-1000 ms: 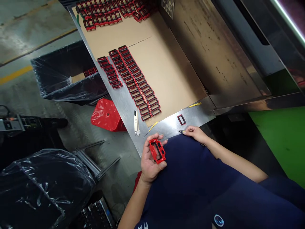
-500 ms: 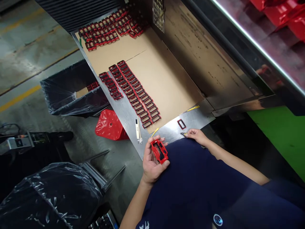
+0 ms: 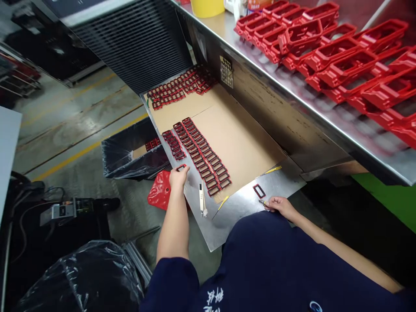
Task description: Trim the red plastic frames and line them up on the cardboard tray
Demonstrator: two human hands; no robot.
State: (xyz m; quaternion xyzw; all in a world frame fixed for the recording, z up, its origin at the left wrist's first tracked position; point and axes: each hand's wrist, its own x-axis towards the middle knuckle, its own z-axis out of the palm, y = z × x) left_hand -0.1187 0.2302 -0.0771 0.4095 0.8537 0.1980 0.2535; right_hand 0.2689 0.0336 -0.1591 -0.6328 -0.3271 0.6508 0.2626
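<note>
My left hand (image 3: pixel 178 178), fingers closed, grips a red frame with a black inner edge (image 3: pixel 181 167) over the table's left edge. It is close to the lower end of a short row of similar red and black frames (image 3: pixel 174 145). My right hand (image 3: pixel 280 207) is at the table's front edge, closed round a small tool with a metal tip (image 3: pixel 262 202) whose exact kind I cannot make out. Just beyond that tip lies a single frame (image 3: pixel 259 191) on the bare metal. Two long rows of frames (image 3: pixel 208 160) run along the cardboard.
A white tool marked A55 (image 3: pixel 201 197) and two yellow-handled tools (image 3: pixel 224 203) (image 3: pixel 273 170) lie on the metal table (image 3: pixel 227 229). More frames (image 3: pixel 182 84) cover the far end. A lined bin (image 3: pixel 113 156) and a red stool (image 3: pixel 159 190) stand left. Red housings (image 3: pixel 325 52) fill the raised shelf.
My left hand has gone from in front of my body to the table's left edge, carrying the red frame. The view has shifted, showing more shelf. My right hand still holds the tool.
</note>
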